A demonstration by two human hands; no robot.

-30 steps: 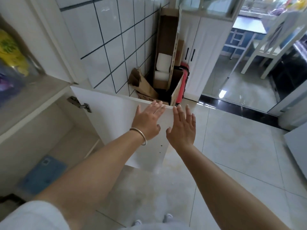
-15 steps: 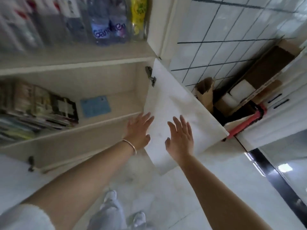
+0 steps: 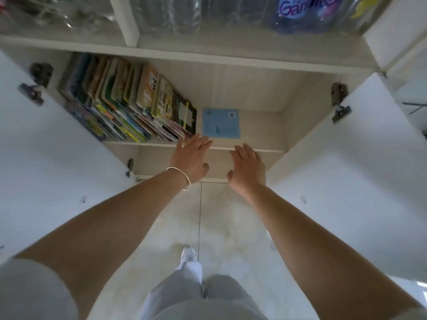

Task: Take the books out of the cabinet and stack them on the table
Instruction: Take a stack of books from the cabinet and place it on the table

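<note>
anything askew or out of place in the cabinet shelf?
Two things. The row of books slumps rightward rather than standing upright, with nothing propping its right end. A blue sheet lies flat and alone on the shelf beside them. Both hands, left hand and right hand, are open and empty.

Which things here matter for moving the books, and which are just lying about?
Part of the job:
books leaning in a row on the cabinet shelf
left hand and right hand, both empty, reaching in

Just lying about:
blue sheet beside the books
bottles on the upper shelf
</note>
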